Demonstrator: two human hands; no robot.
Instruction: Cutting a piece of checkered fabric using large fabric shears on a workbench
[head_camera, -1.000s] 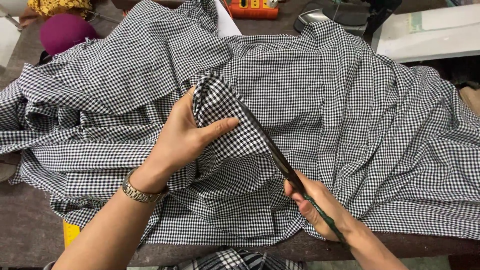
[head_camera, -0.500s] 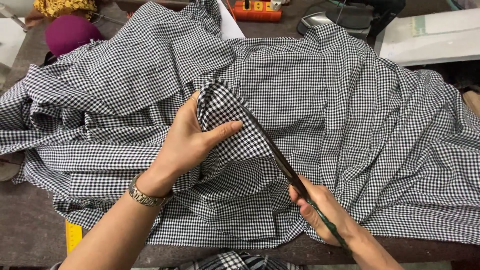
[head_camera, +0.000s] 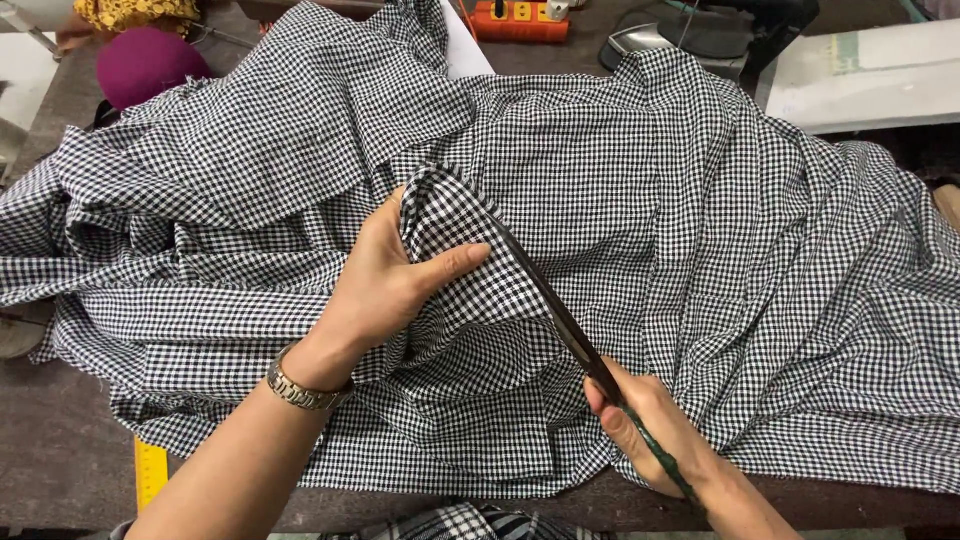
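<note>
Far left, a magenta cap-shaped object (head_camera: 150, 65) sits at the worktop (head_camera: 60, 470) edge, and a yellow ruler (head_camera: 150, 470) peeks out beside the forearm. Here's the left hand (head_camera: 385, 285), wristwatch (head_camera: 300, 388) on the wrist, its grip clamped on a raised fold of the black-and-white checked fabric (head_camera: 620, 190), thumb across the front, fingers tucked behind. That cloth sprawls over nearly the whole worktop, rumpled and limp; it looks light and soft, likely to slump wherever it isn't pinched, so the place to take it is right at the fold beside the blade. Moving right, long dark scissors (head_camera: 550, 300) run diagonally along that fold, tip up by the thumb. The right hand (head_camera: 650, 430) has its grip closed round the handles; the blades look together. Beyond, an orange power strip (head_camera: 520, 18) lies at the top edge.
</note>
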